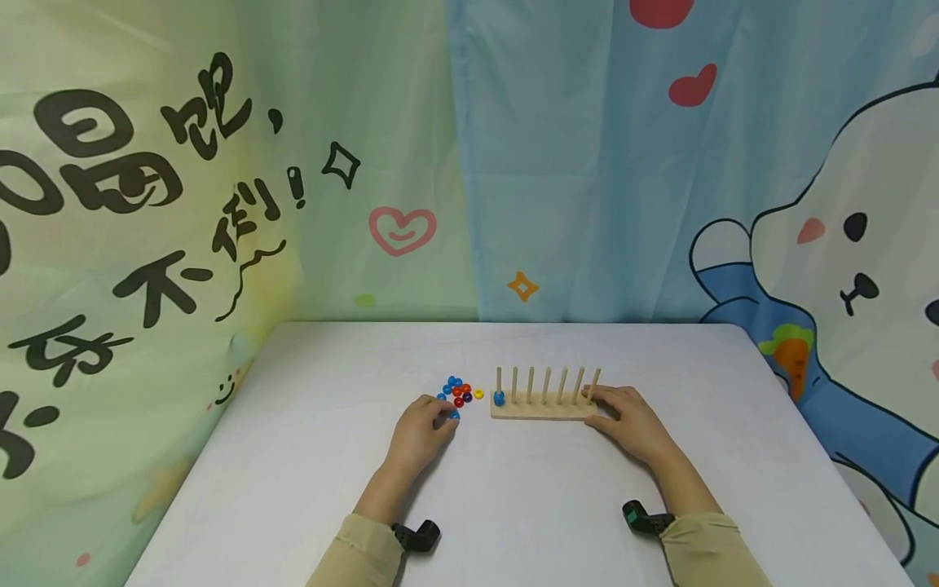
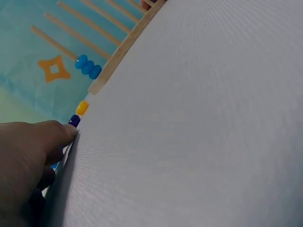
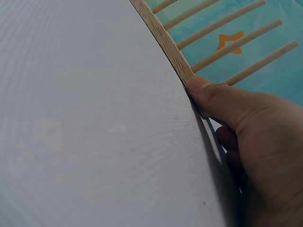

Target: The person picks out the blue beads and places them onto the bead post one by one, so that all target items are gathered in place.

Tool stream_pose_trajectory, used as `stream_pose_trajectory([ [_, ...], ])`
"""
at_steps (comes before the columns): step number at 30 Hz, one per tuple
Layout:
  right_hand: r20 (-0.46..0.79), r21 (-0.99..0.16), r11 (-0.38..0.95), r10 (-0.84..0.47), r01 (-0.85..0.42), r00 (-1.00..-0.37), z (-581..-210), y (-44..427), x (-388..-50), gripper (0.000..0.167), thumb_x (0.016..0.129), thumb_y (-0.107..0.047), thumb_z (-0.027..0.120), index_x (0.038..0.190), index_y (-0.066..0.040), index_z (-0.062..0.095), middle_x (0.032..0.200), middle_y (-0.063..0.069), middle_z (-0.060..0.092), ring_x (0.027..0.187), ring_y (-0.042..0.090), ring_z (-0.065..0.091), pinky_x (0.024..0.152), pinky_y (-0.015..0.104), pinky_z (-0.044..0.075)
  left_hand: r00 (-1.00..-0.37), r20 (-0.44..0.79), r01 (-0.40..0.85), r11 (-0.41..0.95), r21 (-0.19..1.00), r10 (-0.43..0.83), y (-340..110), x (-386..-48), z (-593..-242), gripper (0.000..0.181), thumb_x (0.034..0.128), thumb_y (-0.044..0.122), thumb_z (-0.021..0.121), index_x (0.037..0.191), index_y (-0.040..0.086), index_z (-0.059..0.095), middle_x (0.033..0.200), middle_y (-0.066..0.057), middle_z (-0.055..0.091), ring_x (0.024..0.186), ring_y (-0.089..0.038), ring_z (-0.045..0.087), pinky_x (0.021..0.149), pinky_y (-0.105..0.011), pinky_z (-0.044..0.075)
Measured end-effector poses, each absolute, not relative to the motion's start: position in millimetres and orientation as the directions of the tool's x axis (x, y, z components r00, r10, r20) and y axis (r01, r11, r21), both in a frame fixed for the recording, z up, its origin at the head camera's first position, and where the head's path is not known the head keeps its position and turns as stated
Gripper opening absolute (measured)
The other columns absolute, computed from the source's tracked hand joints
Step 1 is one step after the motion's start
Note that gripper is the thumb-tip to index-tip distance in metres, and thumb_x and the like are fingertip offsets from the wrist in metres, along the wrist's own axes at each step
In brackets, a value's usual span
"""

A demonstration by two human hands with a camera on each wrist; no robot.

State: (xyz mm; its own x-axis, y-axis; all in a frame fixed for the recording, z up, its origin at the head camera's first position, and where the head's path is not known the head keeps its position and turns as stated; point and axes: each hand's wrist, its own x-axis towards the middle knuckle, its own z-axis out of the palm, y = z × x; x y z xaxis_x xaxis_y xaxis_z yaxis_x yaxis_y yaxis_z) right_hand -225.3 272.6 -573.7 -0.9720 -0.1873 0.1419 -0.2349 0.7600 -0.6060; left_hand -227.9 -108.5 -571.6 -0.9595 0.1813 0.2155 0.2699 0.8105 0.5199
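Note:
A wooden peg rack (image 1: 544, 411) stands on the table, with a row of upright pegs. Three blue beads (image 2: 88, 66) are stacked on its leftmost peg; the other pegs look bare. My right hand (image 1: 629, 417) grips the rack's right end, its thumb (image 3: 199, 84) against the front edge of the base. Left of the rack, my left hand (image 1: 421, 434) pinches a blue bead (image 1: 454, 415) between thumb and fingertips, low by the table. In the left wrist view the hand mostly hides this bead.
Loose blue, red and purple beads lie in a cluster just beyond my left fingertips, among them a red bead (image 1: 458, 402) and a purple bead (image 2: 74, 120). A yellow bead (image 1: 479, 394) lies between cluster and rack. A printed curtain (image 1: 557, 163) hangs behind the white table (image 1: 543, 505).

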Motion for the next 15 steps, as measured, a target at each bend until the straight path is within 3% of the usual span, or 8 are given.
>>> stream_pose_trajectory([
  [6,0.14,-0.606,0.761,-0.183,-0.231,-0.973,-574,273,-226,0.054,0.089,-0.038,0.072,0.136,-0.014,0.06,0.14,0.011,0.058,0.127,0.034,0.047,0.107,0.057,0.037,-0.962,0.201,0.263,0.807,0.528,0.182,-108,-228,-570,0.024,0.0904,0.031,0.072,0.11,0.017,0.072,0.104,0.003,0.066,0.088,-0.009,0.058,0.078,-0.03,0.052],
  [15,0.138,-0.607,0.761,-0.181,-0.228,-0.974,-571,272,-224,0.055,0.089,-0.038,0.072,0.137,-0.013,0.059,0.139,0.012,0.058,0.127,0.035,0.048,0.107,0.058,0.037,-0.959,0.206,0.284,0.716,0.638,0.197,-103,-230,-555,0.022,0.0928,0.027,0.07,0.113,0.017,0.071,0.097,0.005,0.069,0.079,-0.007,0.057,0.071,-0.024,0.05],
])
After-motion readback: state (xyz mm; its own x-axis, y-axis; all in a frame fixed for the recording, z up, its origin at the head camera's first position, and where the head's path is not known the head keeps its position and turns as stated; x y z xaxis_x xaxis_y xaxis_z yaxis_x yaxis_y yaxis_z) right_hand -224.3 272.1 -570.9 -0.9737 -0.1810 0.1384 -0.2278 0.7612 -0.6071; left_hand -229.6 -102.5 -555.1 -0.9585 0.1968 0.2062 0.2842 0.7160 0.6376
